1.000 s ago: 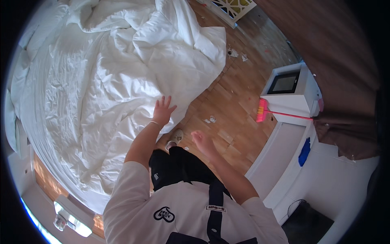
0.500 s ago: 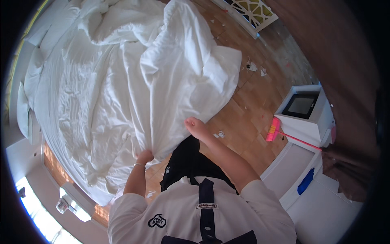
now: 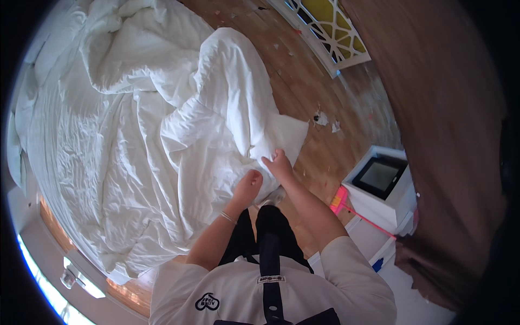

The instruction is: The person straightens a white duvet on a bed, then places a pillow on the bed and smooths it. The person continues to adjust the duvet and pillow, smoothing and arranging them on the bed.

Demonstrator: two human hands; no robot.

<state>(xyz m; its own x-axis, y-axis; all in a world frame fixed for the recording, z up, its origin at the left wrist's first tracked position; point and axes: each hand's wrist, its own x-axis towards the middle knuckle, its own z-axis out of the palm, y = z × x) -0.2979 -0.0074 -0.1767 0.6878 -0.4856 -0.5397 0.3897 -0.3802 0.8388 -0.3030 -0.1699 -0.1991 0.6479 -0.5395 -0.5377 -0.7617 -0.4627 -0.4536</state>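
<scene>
A rumpled white duvet (image 3: 146, 157) covers the bed and hangs over its right side toward the floor. My right hand (image 3: 279, 167) is closed on the duvet close to its hanging corner, where folds gather beside the thumb. Just left of it and a little nearer to me, my left hand (image 3: 248, 187) is curled into a fist against the white cloth. Whether cloth is caught in those fingers I cannot make out. A thin bracelet (image 3: 228, 218) circles my left wrist.
White pillows (image 3: 19, 146) lie along the far left. Torn white scraps (image 3: 321, 118) litter the wooden floor (image 3: 319, 157). At right stand a white cabinet (image 3: 398, 208) with a dark-framed panel and a pink broom (image 3: 340, 200). A brown curtain (image 3: 433, 135) hangs beyond; a patterned screen (image 3: 330, 32) stands farther off.
My left hand has let go of the duvet's near edge and moved right and away, beside my right hand. My right hand has shifted slightly right. The view has also shifted.
</scene>
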